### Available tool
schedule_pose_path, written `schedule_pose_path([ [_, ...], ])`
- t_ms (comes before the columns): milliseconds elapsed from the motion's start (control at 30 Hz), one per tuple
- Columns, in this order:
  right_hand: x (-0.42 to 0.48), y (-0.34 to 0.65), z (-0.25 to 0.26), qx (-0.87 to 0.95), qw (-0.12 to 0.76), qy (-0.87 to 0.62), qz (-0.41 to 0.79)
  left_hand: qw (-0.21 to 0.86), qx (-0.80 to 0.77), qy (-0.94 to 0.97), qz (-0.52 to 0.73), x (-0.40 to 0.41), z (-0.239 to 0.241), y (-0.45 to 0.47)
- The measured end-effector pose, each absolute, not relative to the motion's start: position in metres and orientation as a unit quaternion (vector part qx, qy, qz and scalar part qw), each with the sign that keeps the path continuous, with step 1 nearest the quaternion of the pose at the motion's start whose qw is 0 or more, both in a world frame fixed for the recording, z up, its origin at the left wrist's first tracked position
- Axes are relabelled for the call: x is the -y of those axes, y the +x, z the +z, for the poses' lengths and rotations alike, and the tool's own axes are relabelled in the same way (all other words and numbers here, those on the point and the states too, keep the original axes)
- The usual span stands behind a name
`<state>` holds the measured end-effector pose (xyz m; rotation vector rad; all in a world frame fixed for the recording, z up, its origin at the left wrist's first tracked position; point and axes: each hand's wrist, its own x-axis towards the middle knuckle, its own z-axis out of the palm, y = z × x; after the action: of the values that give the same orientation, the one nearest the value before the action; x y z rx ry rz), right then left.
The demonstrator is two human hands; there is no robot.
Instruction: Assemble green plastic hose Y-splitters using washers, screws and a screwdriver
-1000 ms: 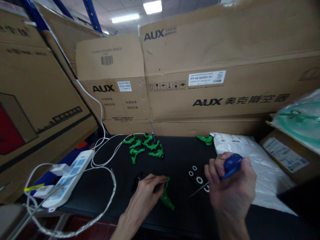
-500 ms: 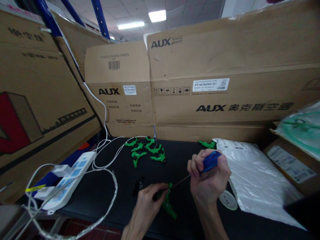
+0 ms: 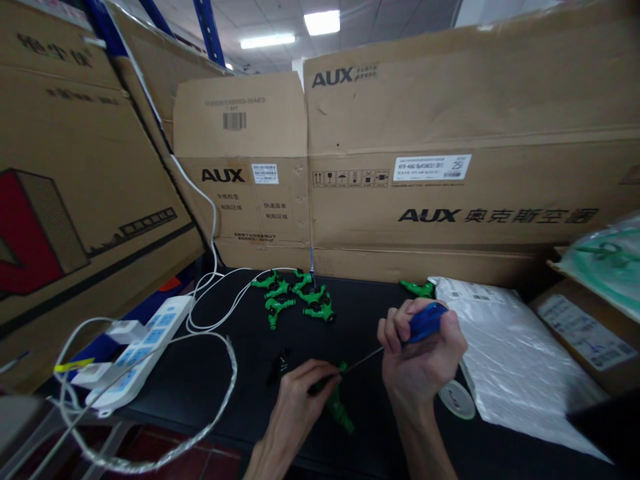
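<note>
My right hand [image 3: 423, 353] is closed around the blue handle of a screwdriver [image 3: 425, 322]. Its thin shaft slants down to the left, and the tip meets the upper end of a green branched plastic fitting [image 3: 341, 410]. Pinched between the fingers and thumb of my left hand [image 3: 303, 400] is that same fitting, its lower arm pointing toward me. Exactly where the tip sits is hidden by my left fingertips. Several small black parts [image 3: 279, 367] lie on the black table [image 3: 220, 400], just beyond my left hand.
Several similar green fittings [image 3: 295, 297] lie at the back, with another green piece [image 3: 417, 289] farther right. A white power strip [image 3: 145, 353] and looped cables stand left. Right are a white bubble-wrap package [image 3: 515, 360], a round lid [image 3: 457, 400] and a box [image 3: 583, 327]. Cardboard [image 3: 360, 220] walls the back.
The view has shifted slightly. Both hands keep nearly the same pose, with the screwdriver still at the fitting; no clear movement of the parts shows.
</note>
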<state>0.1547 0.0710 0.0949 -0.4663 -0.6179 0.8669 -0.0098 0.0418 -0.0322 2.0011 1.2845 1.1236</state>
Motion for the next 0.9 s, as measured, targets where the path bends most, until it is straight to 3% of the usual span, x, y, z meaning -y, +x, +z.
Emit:
schedule_pose_path([
  [900, -0.0641, 0.1486, 0.0931, 0.277, 0.849, -0.213, 0.396, 0.255, -0.441, 0.731, 0.454, -0.0434, -0.0406, -0.0108],
])
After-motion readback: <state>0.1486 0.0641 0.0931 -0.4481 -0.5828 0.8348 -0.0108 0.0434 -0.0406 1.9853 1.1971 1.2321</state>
